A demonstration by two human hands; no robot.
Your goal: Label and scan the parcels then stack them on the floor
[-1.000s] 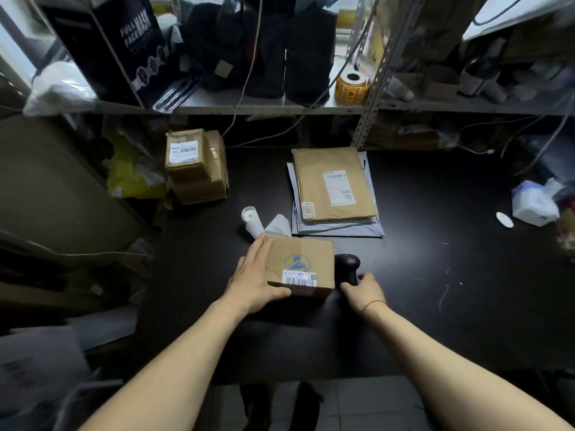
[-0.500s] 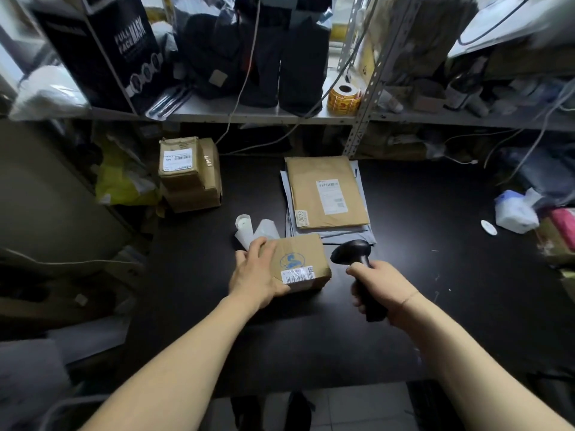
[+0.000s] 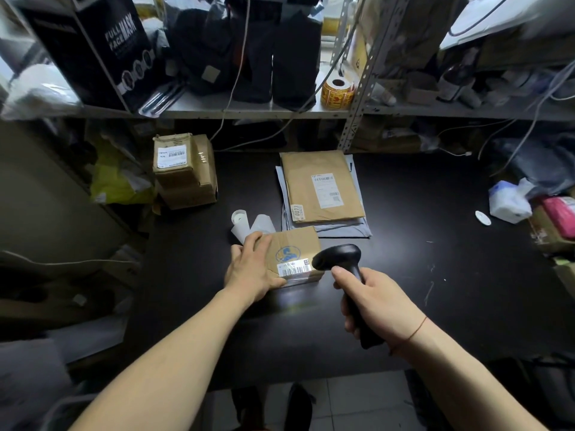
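A small cardboard parcel (image 3: pixel 294 248) with a blue logo and a barcode label lies on the black table (image 3: pixel 420 275). My left hand (image 3: pixel 252 269) grips its left side, thumb on the front edge. My right hand (image 3: pixel 371 301) holds a black handheld scanner (image 3: pixel 337 258) by the handle. The scanner's head points at the barcode label from the right, and light falls on the parcel's front edge. Behind the parcel lies a flat brown envelope (image 3: pixel 320 186) with a label, on top of grey mailers.
Two stacked labelled boxes (image 3: pixel 183 169) stand at the table's back left. White label rolls (image 3: pixel 241 223) lie just behind my left hand. A tissue pack (image 3: pixel 508 202) sits at the right. A metal shelf (image 3: pixel 249 108) with a yellow sticker roll (image 3: pixel 337 91) runs along the back.
My right hand picked the scanner up from the table beside the parcel and brought its head over to the barcode label. My left hand stayed on the parcel.
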